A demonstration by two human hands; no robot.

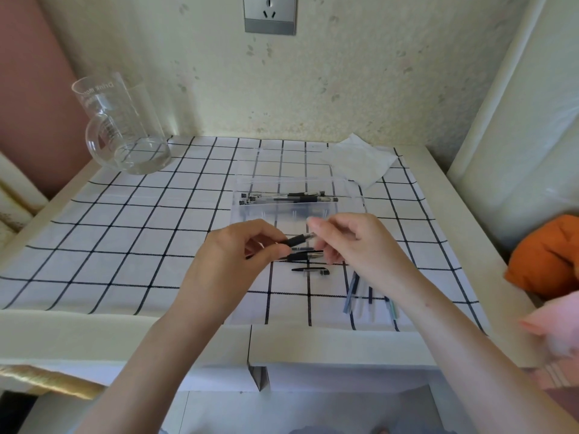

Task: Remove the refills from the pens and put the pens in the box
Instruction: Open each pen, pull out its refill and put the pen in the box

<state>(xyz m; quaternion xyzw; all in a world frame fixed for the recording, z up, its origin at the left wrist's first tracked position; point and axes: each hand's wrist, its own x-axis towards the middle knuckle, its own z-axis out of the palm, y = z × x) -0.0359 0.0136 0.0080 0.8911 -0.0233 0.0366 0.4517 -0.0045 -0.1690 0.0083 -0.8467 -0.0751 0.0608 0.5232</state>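
Observation:
My left hand (pixel 233 255) and my right hand (pixel 351 239) both grip one black-gripped pen (pixel 297 239), held level above the checked cloth. The left holds the barrel end, the right pinches the tip end. Under the hands lie another pen (pixel 305 255) and a black clip piece (pixel 311 270). A clear plastic box (pixel 297 183) stands just beyond the hands, with two pens (pixel 288 197) lying inside. Several refills (pixel 369 296) lie fanned on the cloth below my right wrist.
A glass measuring jug (pixel 122 126) stands at the back left corner. A crumpled white tissue (pixel 360 164) lies at the back right beside the box. Orange cloth (pixel 545 255) and pink cloth (pixel 554 324) sit off the table's right edge.

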